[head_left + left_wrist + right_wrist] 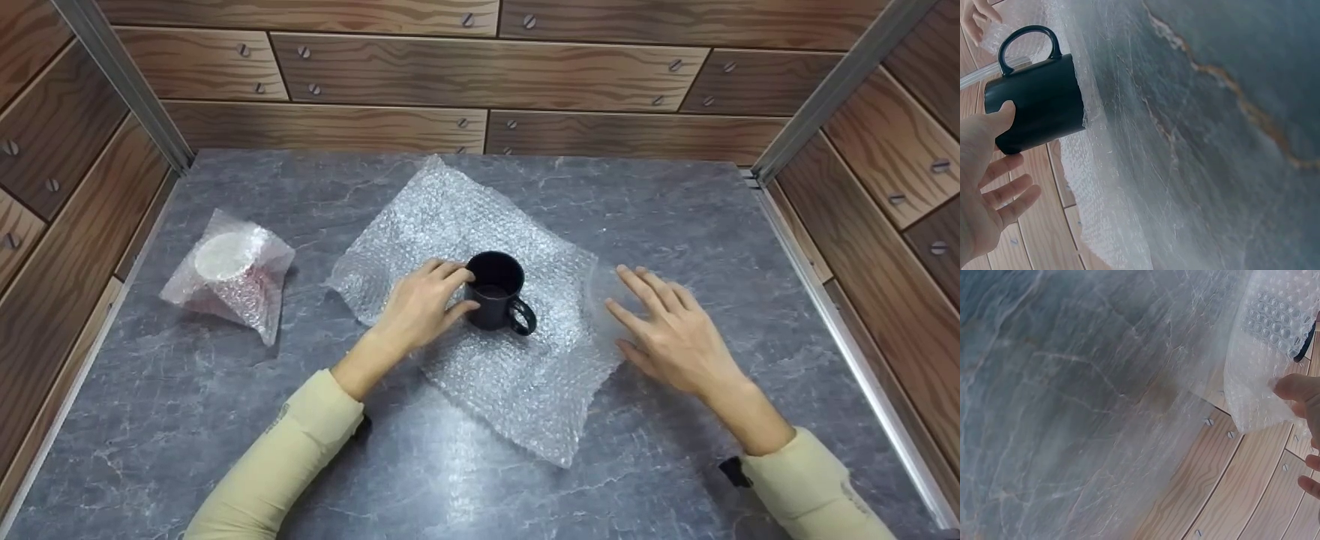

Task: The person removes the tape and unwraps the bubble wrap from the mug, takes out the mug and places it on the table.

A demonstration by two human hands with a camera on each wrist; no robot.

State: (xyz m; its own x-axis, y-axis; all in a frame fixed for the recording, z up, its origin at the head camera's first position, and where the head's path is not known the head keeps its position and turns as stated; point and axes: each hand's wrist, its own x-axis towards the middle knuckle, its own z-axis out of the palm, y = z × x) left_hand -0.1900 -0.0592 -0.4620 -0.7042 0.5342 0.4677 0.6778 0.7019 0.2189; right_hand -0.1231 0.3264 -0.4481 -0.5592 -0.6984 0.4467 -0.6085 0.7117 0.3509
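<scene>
A black mug (495, 292) stands upright on a sheet of bubble wrap (517, 390), its handle pointing right toward the front. My left hand (424, 304) holds the mug by its left side. The thumb (1004, 117) lies along the mug's wall in the left wrist view, with other fingers spread below it; the index finger is partly hidden. At the sheet's right corner is my right hand (675, 337), fingers extended and apart. In the right wrist view, its thumb (1292, 388) overlaps the edge of the raised, translucent corner of wrap (1258, 394).
On the left of the grey marbled table (247, 420) sits another item wrapped in bubble wrap (229, 270), with a round pale top and reddish colour showing through. Wood-patterned panels (487, 71) enclose the back and both sides, with metal rails (847, 352) along the edges.
</scene>
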